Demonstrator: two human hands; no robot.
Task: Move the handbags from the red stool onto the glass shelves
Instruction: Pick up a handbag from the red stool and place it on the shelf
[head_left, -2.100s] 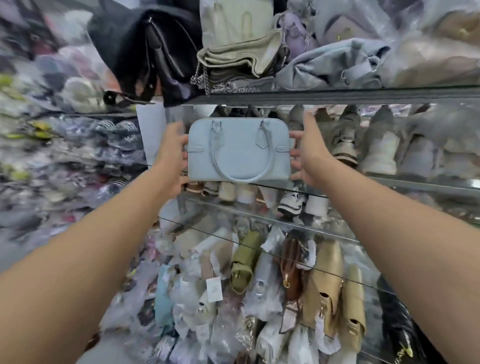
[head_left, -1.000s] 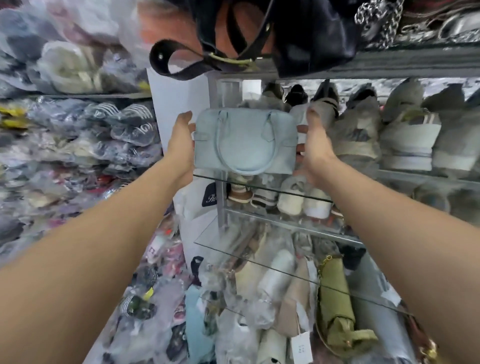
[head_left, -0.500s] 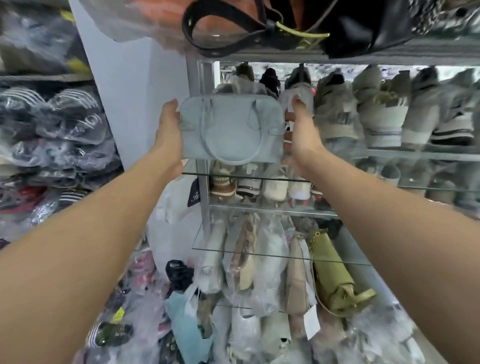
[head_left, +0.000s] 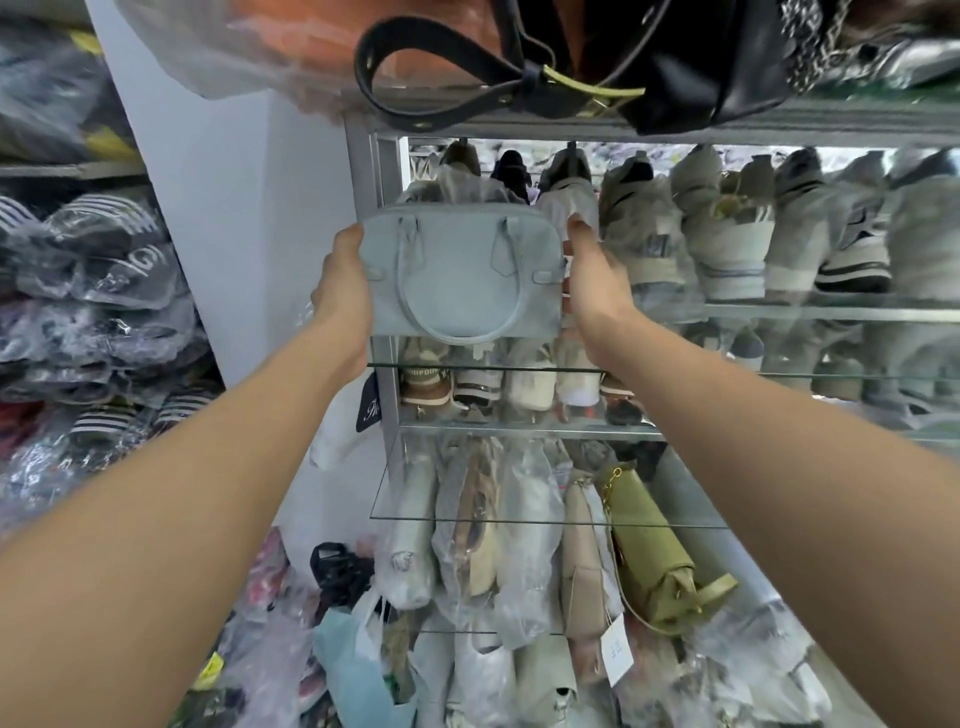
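Note:
A small light-blue handbag (head_left: 462, 275) with a looped handle hangs upright between my two hands, held out in front of the glass shelves (head_left: 545, 370). My left hand (head_left: 343, 291) grips its left end and my right hand (head_left: 592, 280) grips its right end. The bag's bottom edge is just above the front edge of a glass shelf at the unit's left corner. The red stool is out of view.
Wrapped shoes (head_left: 727, 244) fill the shelf behind the bag. A black bag with a strap (head_left: 675, 57) overhangs the top shelf. Lower shelves hold wrapped bags and an olive handbag (head_left: 649, 561). Bagged sandals (head_left: 88, 291) are stacked at left, beside a white wall (head_left: 228, 218).
Both hands have carried the blue handbag leftward along the shelving to its left corner. The view has shifted left and down with them. The grip is unchanged.

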